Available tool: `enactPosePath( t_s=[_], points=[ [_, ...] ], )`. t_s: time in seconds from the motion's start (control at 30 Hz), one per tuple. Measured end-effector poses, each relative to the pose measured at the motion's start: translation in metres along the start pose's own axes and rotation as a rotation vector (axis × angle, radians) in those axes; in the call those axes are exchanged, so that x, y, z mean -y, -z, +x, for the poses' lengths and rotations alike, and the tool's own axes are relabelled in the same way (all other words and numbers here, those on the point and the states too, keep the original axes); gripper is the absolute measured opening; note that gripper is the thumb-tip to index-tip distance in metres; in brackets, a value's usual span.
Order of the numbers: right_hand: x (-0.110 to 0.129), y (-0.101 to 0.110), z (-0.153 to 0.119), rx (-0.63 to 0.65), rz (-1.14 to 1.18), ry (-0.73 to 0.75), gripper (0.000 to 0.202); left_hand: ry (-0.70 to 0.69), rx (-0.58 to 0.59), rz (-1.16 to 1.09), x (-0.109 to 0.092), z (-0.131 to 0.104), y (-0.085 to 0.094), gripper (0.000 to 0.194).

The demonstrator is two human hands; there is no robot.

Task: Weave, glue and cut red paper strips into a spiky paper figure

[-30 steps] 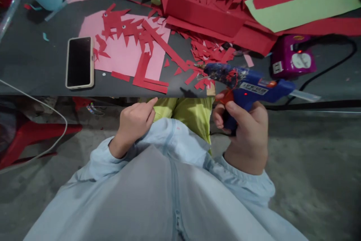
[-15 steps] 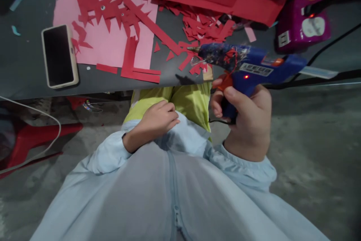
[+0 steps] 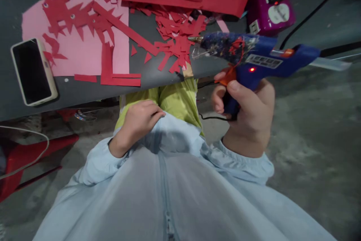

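Observation:
A blue hot glue gun (image 3: 254, 58), strung with dried glue and lit by a small red light, is gripped by my right hand (image 3: 249, 109). Fingers rest at its orange trigger, and the metal nozzle points left, over the table edge near red paper scraps (image 3: 180, 32). My left hand (image 3: 141, 118) lies low on my lap against the jacket hem, fingers curled together; whatever they hold, if anything, is hidden. On a pink sheet (image 3: 84, 58) lie red paper cutouts (image 3: 60, 13) of spiky heads with googly eyes. A red L-shaped strip (image 3: 106, 66) overlaps the sheet's lower edge.
A phone (image 3: 34, 71) lies at the table's left edge. Red folded card (image 3: 180, 0) stands at the back, beside a purple power socket box (image 3: 270, 9) with a black cord (image 3: 307, 17). A red plastic chair (image 3: 36, 158) is on the floor at left.
My view has shifted, so the table things sit farther left. The glue gun remains in my right hand, slightly farther right over the table. My left hand's fingers have drawn closer together.

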State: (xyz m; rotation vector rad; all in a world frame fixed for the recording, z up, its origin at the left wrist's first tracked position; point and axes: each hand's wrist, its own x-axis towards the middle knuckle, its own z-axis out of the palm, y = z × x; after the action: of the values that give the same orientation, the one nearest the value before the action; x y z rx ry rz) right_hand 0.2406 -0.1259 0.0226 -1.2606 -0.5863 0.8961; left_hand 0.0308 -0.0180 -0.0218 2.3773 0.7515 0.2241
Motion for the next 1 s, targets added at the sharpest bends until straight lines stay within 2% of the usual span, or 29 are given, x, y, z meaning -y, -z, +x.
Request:
enactPosePath(
  t_s=[0.13,0.27,0.33,0.4,0.5,0.57,0.63,0.7,0.77,0.8,0.83,0.93,1.0],
  points=[
    [-0.001,0.0,0.0,0.013,0.005,0.004,0.013,0.127,-0.08,-0.313,-0.008,0.005,-0.004,0.015],
    [-0.001,0.002,0.001,0.007,-0.011,0.014,0.016,0.407,-0.119,-0.831,-0.016,0.01,-0.001,0.024],
    [-0.002,0.002,0.002,0.015,-0.026,0.006,0.018,0.473,-0.116,-1.057,-0.018,0.009,0.001,0.028],
    [-0.003,-0.001,0.003,0.025,-0.033,0.0,0.017,0.492,-0.129,-1.192,-0.018,0.006,0.004,0.03],
    [-0.002,-0.012,0.004,0.017,-0.032,0.031,0.011,0.529,-0.191,-1.241,-0.012,-0.007,0.011,0.033],
    [-0.001,-0.023,0.003,0.01,-0.04,0.047,0.007,0.559,-0.247,-1.184,0.001,-0.024,0.02,0.035],
    [-0.001,-0.033,0.002,0.028,-0.053,0.049,0.004,0.589,-0.257,-1.038,0.024,-0.046,0.031,0.034],
    [-0.002,-0.042,0.001,0.055,-0.06,0.043,0.001,0.623,-0.243,-0.797,0.055,-0.074,0.04,0.031],
    [-0.006,-0.048,0.0,0.077,-0.049,0.028,0.001,0.76,-0.292,-0.411,0.088,-0.105,0.043,0.026],
    [-0.008,-0.05,0.0,0.076,-0.04,0.019,0.002,0.871,-0.206,-0.162,0.103,-0.119,0.042,0.026],
    [-0.01,-0.052,-0.001,0.084,-0.028,0.012,0.005,0.974,-0.032,0.071,0.115,-0.133,0.04,0.027],
    [-0.013,-0.056,-0.003,0.091,-0.044,0.016,0.008,1.138,0.116,0.161,0.136,-0.161,0.029,0.04],
    [-0.013,-0.059,-0.005,0.076,-0.05,0.041,0.01,1.141,0.173,0.158,0.138,-0.169,0.024,0.042]
  ],
)
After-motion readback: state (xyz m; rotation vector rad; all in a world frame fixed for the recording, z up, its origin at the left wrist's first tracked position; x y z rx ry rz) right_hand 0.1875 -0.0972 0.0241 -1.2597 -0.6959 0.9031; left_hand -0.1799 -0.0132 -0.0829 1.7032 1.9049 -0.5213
